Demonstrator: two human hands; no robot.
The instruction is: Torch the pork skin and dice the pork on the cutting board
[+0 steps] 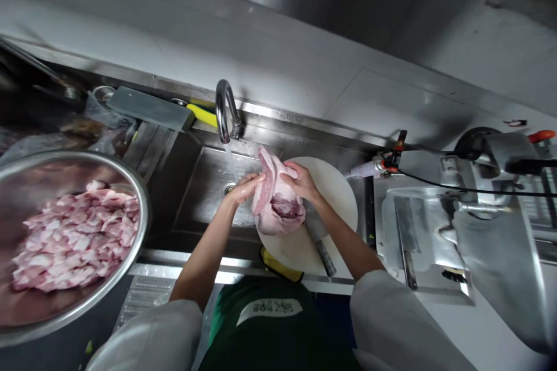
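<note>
Both my hands hold a large slab of raw pink meat (275, 203) over the steel sink (204, 185). My left hand (244, 186) grips its left edge, close to the thin stream of water from the curved tap (225, 109). My right hand (300, 181) clasps the top right of the meat. Below the meat, a round white cutting board (337, 191) rests across the sink's right side. A knife (321, 243) lies on the board, partly hidden by my right forearm.
A big steel bowl (139, 208) of cut raw meat pieces (78, 237) sits at the left. A cleaver (407, 237) lies on the steel counter at the right, beside a meat slicer (500, 232). A yellow-handled tool (202, 116) rests behind the sink.
</note>
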